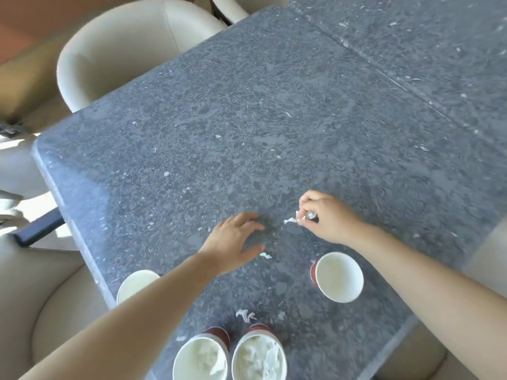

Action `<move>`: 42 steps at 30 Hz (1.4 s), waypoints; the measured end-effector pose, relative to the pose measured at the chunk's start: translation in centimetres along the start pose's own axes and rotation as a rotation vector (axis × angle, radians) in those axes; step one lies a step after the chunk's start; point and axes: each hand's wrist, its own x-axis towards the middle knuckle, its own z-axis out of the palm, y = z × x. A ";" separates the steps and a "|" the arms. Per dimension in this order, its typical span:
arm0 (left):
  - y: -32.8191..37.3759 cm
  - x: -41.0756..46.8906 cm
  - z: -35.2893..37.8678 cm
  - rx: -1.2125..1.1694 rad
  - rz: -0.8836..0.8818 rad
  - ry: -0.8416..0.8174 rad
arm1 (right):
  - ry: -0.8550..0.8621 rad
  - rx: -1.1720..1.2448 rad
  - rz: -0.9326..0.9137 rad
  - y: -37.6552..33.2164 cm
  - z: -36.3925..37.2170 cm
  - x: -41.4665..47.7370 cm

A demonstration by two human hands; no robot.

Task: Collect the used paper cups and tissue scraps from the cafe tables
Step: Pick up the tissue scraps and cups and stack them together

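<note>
Two red-sided paper cups stand side by side at the near edge of the grey stone table point(247, 119). The near-left cup point(201, 357) and the near-right cup point(259, 355) both hold crumpled white tissue. The right cup point(338, 277) stands farther right and shows only its white inside. The edge cup point(137, 283) sits at the table's left edge, partly hidden by the left forearm.

Beyond the right cup, the right hand point(326, 218) pinches the pinched scrap point(291, 220) between thumb and fingertips. The left hand point(233, 239) is spread with straight fingers, grasping nothing, and the loose scrap point(265, 255) lies beside its thumb. The torn scrap point(245, 315) lies just beyond the two near cups.

The far half of the table is wide open stone, with a seam point(384, 75) crossing at far right. The far chair point(131, 50) and the near chair point(41, 297) crowd the left edge.
</note>
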 end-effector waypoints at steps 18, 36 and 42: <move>1.3 -2.0 0.3 -0.029 -0.066 0.014 | -0.007 0.119 0.066 -0.9 -1.0 0.0; 3.5 -13.4 -5.3 -0.270 -0.115 0.314 | 0.016 0.311 -0.125 -15.9 0.8 -7.4; 5.0 -20.0 -2.9 -0.311 -0.151 0.314 | 0.051 0.349 -0.050 -19.9 5.0 -12.6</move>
